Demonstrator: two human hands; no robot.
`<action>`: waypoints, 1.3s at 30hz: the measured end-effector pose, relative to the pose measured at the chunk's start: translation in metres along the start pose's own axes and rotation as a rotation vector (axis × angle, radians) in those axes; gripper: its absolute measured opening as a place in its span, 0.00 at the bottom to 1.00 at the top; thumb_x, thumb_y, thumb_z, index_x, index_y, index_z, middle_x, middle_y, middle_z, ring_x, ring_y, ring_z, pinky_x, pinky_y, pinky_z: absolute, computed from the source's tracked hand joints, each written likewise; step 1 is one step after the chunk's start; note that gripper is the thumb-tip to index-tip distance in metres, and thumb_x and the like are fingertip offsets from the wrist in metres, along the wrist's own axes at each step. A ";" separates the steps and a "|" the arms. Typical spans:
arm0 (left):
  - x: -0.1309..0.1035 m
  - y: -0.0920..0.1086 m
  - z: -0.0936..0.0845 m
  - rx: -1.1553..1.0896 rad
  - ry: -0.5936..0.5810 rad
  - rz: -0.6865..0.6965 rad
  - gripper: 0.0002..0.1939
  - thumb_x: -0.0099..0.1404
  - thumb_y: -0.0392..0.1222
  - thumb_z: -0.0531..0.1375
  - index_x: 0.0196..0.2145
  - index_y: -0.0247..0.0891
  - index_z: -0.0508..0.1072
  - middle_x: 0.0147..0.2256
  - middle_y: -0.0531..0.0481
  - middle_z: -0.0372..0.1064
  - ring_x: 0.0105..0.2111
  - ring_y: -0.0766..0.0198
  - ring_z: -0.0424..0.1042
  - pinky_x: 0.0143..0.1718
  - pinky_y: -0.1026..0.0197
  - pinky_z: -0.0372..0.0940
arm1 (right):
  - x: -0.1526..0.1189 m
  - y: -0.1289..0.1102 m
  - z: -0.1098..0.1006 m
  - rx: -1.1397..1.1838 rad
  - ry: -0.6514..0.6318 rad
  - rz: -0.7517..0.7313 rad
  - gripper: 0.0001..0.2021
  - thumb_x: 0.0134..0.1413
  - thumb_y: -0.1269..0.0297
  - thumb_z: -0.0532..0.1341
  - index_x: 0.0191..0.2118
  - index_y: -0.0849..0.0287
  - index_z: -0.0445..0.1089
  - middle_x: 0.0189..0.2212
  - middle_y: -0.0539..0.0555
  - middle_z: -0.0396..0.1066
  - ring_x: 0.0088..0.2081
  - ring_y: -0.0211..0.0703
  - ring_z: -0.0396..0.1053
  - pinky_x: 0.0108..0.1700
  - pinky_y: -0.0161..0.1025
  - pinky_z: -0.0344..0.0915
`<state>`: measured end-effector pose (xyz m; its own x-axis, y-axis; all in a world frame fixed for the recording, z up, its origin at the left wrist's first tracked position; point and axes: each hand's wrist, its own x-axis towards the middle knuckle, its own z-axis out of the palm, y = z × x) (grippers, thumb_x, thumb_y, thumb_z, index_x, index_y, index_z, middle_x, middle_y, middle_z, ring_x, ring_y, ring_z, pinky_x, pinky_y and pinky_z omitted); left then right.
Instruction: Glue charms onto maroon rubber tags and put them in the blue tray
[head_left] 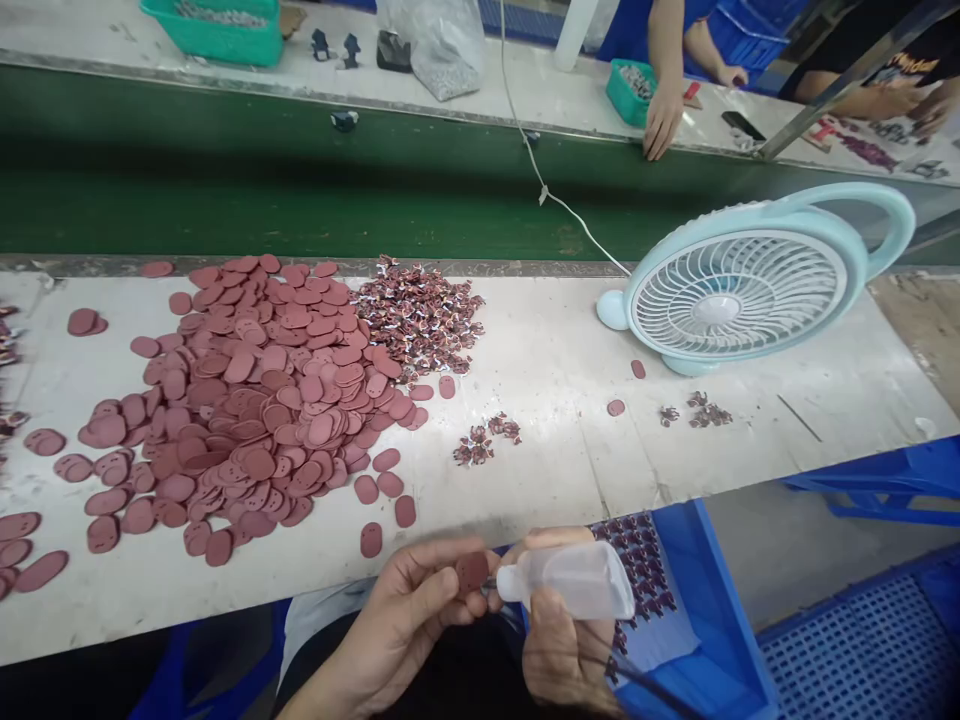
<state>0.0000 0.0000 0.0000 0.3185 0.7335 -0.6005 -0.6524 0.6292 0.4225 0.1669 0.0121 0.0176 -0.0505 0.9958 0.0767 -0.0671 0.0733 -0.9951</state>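
Note:
My left hand [401, 625] pinches one small reddish-brown oval piece [472, 572] between thumb and fingers, below the table's front edge. My right hand [561, 640] grips a clear plastic squeeze bottle [579, 580], its nozzle touching the oval piece. A big heap of the same oval pieces [255, 400] lies on the white table [570, 350] at the left. Beside it sits a pile of small dark red printed figures [420, 318], with a few loose ones [480, 442] nearer me.
A light blue desk fan [739, 285] lies tilted at the table's right, its white cord running back over the green conveyor belt [225, 170]. A blue crate [697, 600] with finished pieces sits by my right hand. Other people's hands [664, 120] work across the belt beside green trays.

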 end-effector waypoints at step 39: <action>-0.011 0.022 -0.025 -0.030 0.199 0.039 0.19 0.53 0.47 0.79 0.42 0.40 0.86 0.47 0.40 0.86 0.38 0.59 0.85 0.32 0.69 0.76 | 0.090 0.028 -0.062 -1.093 -0.418 -0.077 0.13 0.69 0.67 0.58 0.52 0.54 0.78 0.45 0.59 0.75 0.47 0.53 0.75 0.49 0.53 0.78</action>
<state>-0.0355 -0.0003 -0.0014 0.1525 0.6899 -0.7077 -0.6824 0.5915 0.4295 0.2226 0.1069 -0.0069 -0.4208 0.9059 -0.0489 0.7975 0.3437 -0.4958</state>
